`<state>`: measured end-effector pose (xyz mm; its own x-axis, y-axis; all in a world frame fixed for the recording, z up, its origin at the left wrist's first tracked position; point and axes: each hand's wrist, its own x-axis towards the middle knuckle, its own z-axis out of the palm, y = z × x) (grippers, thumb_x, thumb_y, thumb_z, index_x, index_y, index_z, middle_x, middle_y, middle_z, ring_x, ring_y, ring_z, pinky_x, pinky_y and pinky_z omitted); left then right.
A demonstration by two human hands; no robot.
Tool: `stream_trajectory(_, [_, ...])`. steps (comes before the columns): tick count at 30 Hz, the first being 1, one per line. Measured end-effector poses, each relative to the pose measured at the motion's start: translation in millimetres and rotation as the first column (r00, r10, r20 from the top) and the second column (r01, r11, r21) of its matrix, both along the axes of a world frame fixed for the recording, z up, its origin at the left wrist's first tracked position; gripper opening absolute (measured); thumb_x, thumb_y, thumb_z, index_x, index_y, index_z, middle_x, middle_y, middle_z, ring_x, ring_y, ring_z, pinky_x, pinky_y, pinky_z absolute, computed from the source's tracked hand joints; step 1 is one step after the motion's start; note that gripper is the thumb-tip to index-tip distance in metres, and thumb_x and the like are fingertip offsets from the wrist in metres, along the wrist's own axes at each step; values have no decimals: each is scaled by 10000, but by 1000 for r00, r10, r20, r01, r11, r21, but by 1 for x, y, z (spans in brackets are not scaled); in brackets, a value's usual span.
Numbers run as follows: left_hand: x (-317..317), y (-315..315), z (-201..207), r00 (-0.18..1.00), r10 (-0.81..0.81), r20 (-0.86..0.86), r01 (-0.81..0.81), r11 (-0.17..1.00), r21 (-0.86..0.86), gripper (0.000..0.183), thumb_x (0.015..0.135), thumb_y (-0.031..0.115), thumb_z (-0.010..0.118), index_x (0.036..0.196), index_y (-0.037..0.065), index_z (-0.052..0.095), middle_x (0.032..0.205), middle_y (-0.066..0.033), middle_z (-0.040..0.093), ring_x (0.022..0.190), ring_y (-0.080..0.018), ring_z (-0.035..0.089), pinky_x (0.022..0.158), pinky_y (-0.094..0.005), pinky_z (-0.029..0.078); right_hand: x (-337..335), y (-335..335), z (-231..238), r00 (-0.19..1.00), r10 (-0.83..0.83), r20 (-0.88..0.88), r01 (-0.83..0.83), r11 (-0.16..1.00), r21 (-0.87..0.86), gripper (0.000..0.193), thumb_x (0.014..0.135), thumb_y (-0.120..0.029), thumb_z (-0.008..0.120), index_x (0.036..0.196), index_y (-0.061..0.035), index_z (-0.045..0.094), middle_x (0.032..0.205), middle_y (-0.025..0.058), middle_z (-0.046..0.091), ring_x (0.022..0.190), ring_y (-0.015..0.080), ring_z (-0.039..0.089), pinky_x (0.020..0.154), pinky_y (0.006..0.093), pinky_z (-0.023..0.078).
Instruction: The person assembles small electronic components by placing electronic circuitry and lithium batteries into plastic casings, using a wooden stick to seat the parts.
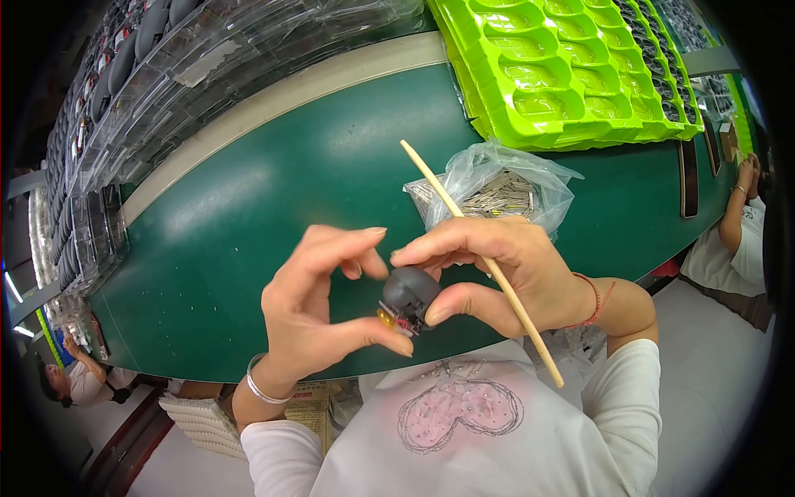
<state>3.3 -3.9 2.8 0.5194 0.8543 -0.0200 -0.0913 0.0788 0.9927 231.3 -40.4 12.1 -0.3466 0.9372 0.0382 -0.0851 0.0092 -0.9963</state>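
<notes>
My right hand (505, 265) pinches a small dark grey rounded plastic housing (410, 287) between thumb and fingers. A yellow part and red wiring show at the housing's lower left side. The same hand carries a thin wooden stick (436, 180), which slants across it from upper left to lower right. To the left of the housing, my left hand (323, 298) is curved with thumb and fingers apart. Its thumb is close below the housing; whether it touches cannot be made out. Just beyond my right hand, a clear plastic bag (555, 186) holds many small metal pieces (497, 199).
The green tabletop (215, 282) lies under my hands. Stacked bright green moulded trays (530, 108) stand at the far right, some pockets holding dark parts. Clear plastic trays (157, 124) with dark housings line the far left. Other people sit at both sides.
</notes>
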Motion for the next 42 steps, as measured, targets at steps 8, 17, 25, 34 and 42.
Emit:
stream_trajectory(8, [14,-15,6,931,49,-362,211,737,642,497,616,159,923,1051,39,715,1040,-112,642,875,-220,649,683,-297,549,-3,-8,-5,985,-93,147,64,980,190,364,764,-76,841,1049,9,630,1012,130,695,821,200,694,757,292,567])
stream_trajectory(17, [3,-2,2,940,122,-320,2,933,360,546,635,26,906,1102,-12,625,1091,-161,653,968,-222,659,817,-315,560,42,7,8,756,-372,538,-60,780,623,243,790,-151,777,862,-17,588,829,89,600,685,247,619,591,332,521])
stream_trajectory(25, [7,1,-5,945,84,-316,-6,971,239,524,661,17,896,1109,-26,628,1136,-182,669,1018,-217,677,862,-317,575,37,3,-8,365,-328,871,-254,865,433,180,726,-76,698,846,-26,574,868,91,550,815,240,603,648,346,512])
stream_trajectory(34, [4,0,-9,984,72,-161,-64,996,56,556,666,-7,896,1135,-38,599,1128,-171,657,1042,-219,668,907,-324,561,42,6,-8,678,-404,614,-45,811,583,194,700,-16,715,864,-56,622,826,55,620,704,243,628,562,341,500])
stream_trajectory(42, [1,-1,-12,999,36,-1,-36,988,-149,583,667,-45,886,1150,-44,559,1138,-167,623,1066,-216,648,939,-334,542,36,7,-2,776,-409,480,85,822,563,170,729,17,783,845,-41,673,778,60,617,624,204,602,525,304,472])
